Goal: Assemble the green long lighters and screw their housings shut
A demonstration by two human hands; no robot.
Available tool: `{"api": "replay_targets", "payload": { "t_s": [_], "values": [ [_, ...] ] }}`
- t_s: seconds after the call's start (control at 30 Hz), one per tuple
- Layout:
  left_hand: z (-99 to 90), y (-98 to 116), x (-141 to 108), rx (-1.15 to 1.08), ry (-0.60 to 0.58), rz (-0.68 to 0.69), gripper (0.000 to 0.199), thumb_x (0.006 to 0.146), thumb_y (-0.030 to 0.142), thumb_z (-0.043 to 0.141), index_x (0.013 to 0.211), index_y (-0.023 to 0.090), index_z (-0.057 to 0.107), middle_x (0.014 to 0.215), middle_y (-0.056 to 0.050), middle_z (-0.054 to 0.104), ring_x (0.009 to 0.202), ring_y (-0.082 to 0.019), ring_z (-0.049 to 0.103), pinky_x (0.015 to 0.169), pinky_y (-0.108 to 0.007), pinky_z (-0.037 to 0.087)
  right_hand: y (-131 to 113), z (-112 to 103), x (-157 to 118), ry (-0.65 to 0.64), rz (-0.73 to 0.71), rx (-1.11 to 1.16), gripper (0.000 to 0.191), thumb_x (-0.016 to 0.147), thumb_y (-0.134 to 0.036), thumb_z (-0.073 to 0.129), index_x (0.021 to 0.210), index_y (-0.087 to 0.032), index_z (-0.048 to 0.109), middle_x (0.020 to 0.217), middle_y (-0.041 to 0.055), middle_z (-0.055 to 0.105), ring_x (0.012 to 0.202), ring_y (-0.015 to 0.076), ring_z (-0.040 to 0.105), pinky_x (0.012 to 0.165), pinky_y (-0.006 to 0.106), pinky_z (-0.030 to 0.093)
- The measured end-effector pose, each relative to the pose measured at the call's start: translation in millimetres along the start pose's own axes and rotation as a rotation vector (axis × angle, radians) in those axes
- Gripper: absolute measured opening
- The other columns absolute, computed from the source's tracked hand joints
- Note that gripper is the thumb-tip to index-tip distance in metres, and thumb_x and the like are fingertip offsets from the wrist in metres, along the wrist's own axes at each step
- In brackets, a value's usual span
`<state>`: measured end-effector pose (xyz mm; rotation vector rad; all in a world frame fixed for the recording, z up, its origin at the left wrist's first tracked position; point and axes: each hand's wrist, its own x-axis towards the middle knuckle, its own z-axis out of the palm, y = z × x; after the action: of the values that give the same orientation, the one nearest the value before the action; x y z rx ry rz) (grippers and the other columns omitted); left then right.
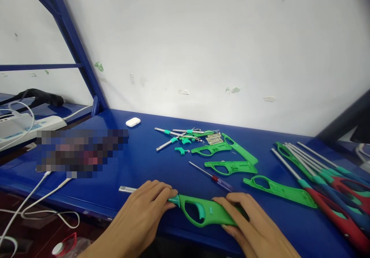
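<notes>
A green long-necked lighter [214, 211] lies crosswise between my hands at the table's near edge, its metal tube pointing left. My left hand [150, 202] is closed around the tube close to the teal collar. With fingers and thumb, my right hand [245, 215] grips the handle end. The teal trigger shows inside the lighter's loop. Just beyond lies a screwdriver [221, 181] with a clear purple and red handle. Green half shells [231, 168] lie past it, and another half shell [283, 190] is to the right of it.
Metal tubes [164, 144], a teal trigger [181, 150] and small tan parts [214, 138] are scattered farther back. Several red and blue lighters [332, 208] lie at right. A white earbud case [133, 122], a power strip [34, 127] and cables are on the left. A wall stands behind.
</notes>
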<state>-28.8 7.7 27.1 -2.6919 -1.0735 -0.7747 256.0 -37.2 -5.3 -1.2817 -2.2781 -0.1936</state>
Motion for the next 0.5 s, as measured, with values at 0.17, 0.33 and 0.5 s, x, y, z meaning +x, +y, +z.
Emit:
{"api": "replay_targets", "payload": {
  "t_s": [0.17,0.33,0.5],
  "values": [
    [8.2,-4.4,-1.4,-0.052,0.112,0.053,0.035,0.098,0.003,0.041,0.119,0.022,0.062,0.106,-0.002,0.077,0.092,-0.019,0.073,0.085,-0.033,0.06,6.5,3.7,-15.2,-0.075,0.005,0.067,0.042,0.106,-0.024,0.043,0.146,-0.025,0.054,0.132,0.0105,0.068,0.12,0.024,0.069,0.091,0.026,0.062],
    [19.2,-2.5,3.4,-0.132,0.166,0.085,0.038,0.094,-0.003,0.04,0.119,0.018,0.059,0.101,-0.006,0.077,0.087,-0.017,0.073,0.079,-0.027,0.061,10.3,7.2,-21.5,-0.048,-0.01,0.106,0.052,0.101,-0.014,0.046,0.152,-0.025,0.047,0.139,0.0087,0.065,0.128,0.0253,0.064,0.091,0.025,0.062],
    [13.9,2.1,9.8,-0.158,0.174,0.1,0.031,0.098,0.002,0.04,0.114,0.018,0.061,0.097,-0.005,0.078,0.082,-0.016,0.074,0.075,-0.026,0.062,5.3,1.3,-11.4,0.052,-0.03,0.149,0.045,0.099,-0.012,0.05,0.143,-0.024,0.057,0.125,0.0073,0.072,0.114,0.0191,0.071,0.091,0.019,0.06]
  ]
}}
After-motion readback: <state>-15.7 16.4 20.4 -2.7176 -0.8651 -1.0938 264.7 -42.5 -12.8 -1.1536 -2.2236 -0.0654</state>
